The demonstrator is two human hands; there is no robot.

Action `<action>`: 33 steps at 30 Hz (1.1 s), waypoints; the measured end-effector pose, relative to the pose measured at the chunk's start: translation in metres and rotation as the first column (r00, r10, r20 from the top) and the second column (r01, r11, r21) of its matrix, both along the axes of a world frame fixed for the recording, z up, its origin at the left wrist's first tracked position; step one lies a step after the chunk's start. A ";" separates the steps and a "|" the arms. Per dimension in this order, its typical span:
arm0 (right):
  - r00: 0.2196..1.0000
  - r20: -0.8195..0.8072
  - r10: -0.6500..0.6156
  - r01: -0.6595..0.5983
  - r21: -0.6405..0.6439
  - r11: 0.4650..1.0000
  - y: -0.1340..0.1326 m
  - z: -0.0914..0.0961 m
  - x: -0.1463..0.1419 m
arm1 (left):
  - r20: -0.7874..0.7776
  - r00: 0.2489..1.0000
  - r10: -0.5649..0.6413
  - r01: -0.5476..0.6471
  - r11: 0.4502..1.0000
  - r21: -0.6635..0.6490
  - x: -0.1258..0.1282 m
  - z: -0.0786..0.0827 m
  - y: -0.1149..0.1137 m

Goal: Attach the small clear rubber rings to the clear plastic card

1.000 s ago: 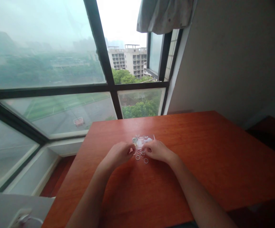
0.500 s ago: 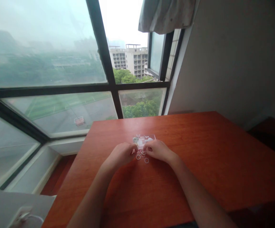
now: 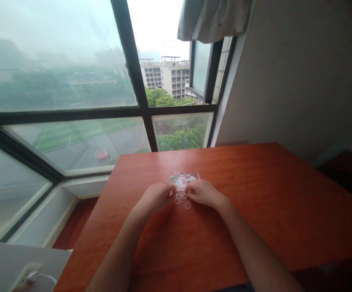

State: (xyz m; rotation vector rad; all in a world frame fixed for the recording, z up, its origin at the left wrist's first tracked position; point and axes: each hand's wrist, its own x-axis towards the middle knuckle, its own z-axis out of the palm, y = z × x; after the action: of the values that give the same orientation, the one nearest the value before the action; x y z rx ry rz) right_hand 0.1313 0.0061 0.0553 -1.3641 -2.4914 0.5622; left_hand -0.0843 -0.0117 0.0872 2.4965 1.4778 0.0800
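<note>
Several small pale rings lie in a loose cluster between my hands, and one ring sits apart, closer to me. Just behind them is a clear, flat plastic case or tray with small white and greenish pieces in or on it. My left hand rests at the left of the cluster, its fingertips curled together near the case's front left corner. On the opposite side my right hand is closed too, thumb and finger pinched beside the rings. What either pinch holds is too small to make out.
The reddish-brown wooden table fills the foreground. Dark-framed windows stand along its far and left sides, with a grey curtain above. At the lower left a plug with a white cable sits in a wall socket.
My right hand has shifted very slightly to the right, away from the case's middle. My left hand and the rings look nearly the same.
</note>
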 end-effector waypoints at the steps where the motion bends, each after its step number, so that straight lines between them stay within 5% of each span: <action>1: 1.000 0.003 0.002 -0.002 0.001 1.000 0.000 0.000 -0.001 | 0.000 1.000 0.002 -0.002 1.000 0.003 0.000 0.000 0.000; 8: 1.000 0.000 0.005 -0.005 -0.001 1.000 0.000 -0.005 -0.001 | -0.019 1.000 -0.009 0.009 1.000 0.011 0.001 0.002 0.000; 13: 0.989 -0.144 0.043 -0.052 -0.060 0.997 0.003 -0.003 0.005 | -0.029 1.000 0.000 0.000 1.000 0.005 0.003 0.000 -0.001; 22: 0.919 -0.385 -0.088 0.117 0.051 0.992 0.013 -0.004 0.004 | -0.094 0.995 0.017 -0.014 0.999 0.036 0.009 0.000 -0.001; 33: 0.936 -0.296 -0.192 0.224 0.079 0.971 0.036 -0.004 -0.008 | -0.110 0.993 -0.035 0.044 0.996 0.075 0.011 -0.012 0.004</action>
State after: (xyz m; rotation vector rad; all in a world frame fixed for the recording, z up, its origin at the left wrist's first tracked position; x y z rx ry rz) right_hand 0.1235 0.0425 0.0514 -1.3739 -2.0864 0.5231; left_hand -0.0730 -0.0080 0.0752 2.6286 1.4923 -0.0057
